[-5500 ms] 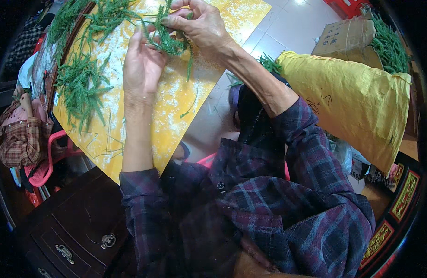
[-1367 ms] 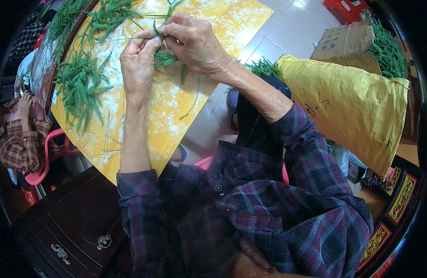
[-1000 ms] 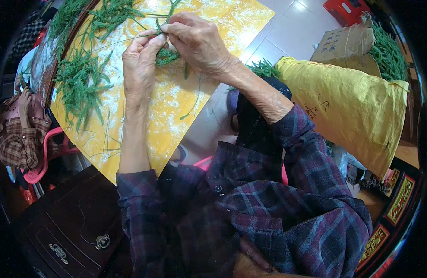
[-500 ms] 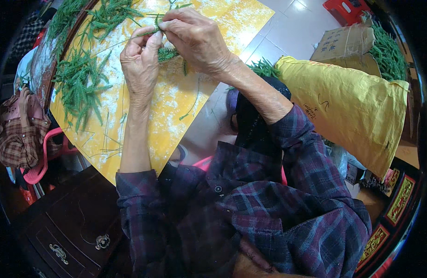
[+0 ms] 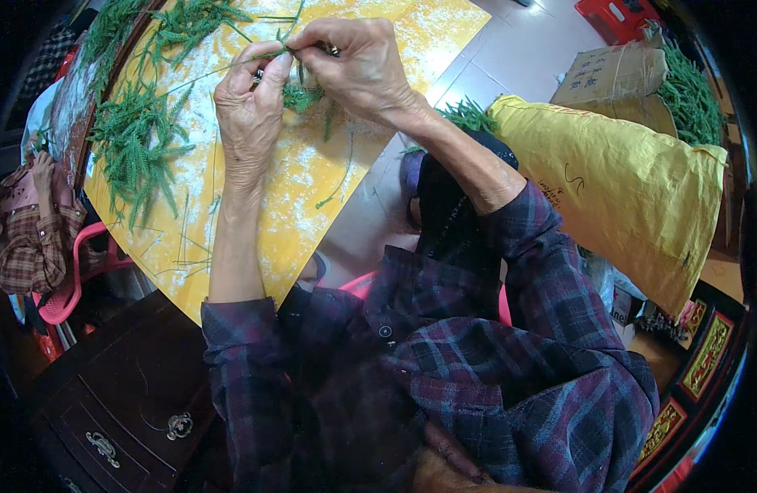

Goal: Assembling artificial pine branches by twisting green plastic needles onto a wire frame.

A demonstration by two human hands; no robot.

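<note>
My left hand (image 5: 253,105) pinches a green plastic foliage sprig (image 5: 285,43) between thumb and forefinger, above the yellow tabletop. The fingers of my right hand (image 5: 354,70) close on the same sprig, right beside the left fingertips. A long thin stem runs from this spot down to the left, and shorter stems stick up past the fingers. Behind and below the hands, a feathery green piece (image 5: 300,98) shows partly. A heap of green foliage sprigs (image 5: 142,148) lies left of my left hand, and another bunch (image 5: 193,29) lies farther back.
White flecks cover the yellow tabletop (image 5: 271,246); loose stems lie on it. To the right stand a yellow sack (image 5: 616,181) and a cardboard box (image 5: 612,82) beside more foliage. Another person in a plaid sleeve (image 5: 33,238) sits at left near a pink chair (image 5: 70,287). Dark drawers (image 5: 124,394) stand near left.
My right hand has shifted slightly right and down, its fingers more arched at the sprig. The left hand keeps its pinch, almost in place. The view has shifted a little.
</note>
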